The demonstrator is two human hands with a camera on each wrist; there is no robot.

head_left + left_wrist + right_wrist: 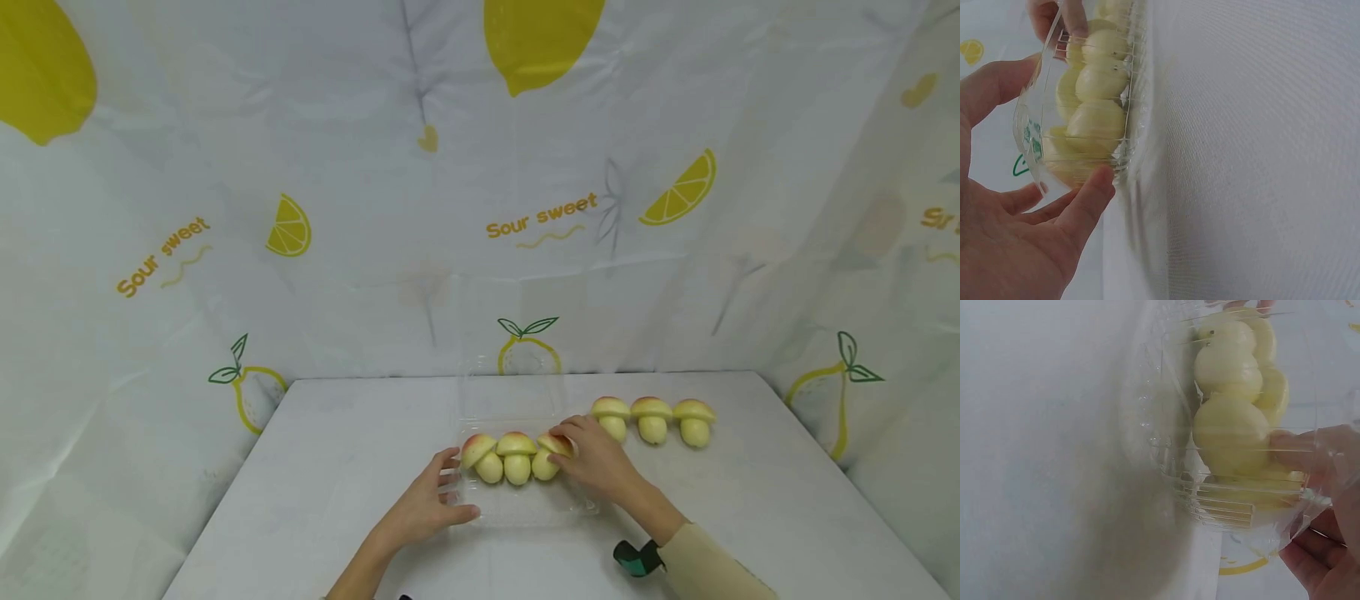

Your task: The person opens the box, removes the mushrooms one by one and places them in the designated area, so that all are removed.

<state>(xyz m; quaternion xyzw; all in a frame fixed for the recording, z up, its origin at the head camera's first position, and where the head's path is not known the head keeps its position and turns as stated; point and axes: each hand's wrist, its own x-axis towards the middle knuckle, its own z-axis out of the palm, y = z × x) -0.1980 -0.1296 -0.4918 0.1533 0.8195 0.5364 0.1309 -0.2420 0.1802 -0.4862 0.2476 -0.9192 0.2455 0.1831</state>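
Observation:
A clear plastic clamshell box lies on the table with its lid raised at the back. Inside stand three mushroom-shaped pieces in a row, each with a pale yellow stem and a reddish-yellow cap; the middle mushroom is fully visible. My right hand reaches into the box and pinches the rightmost mushroom between thumb and fingers. My left hand holds the box's left side, its thumb at the front rim, its fingers along the side wall.
Three more mushroom-shaped pieces stand in a row on the white table, behind and right of the box; the middle one is beside its neighbours. A lemon-printed curtain hangs behind the table. A dark strap shows at my right wrist.

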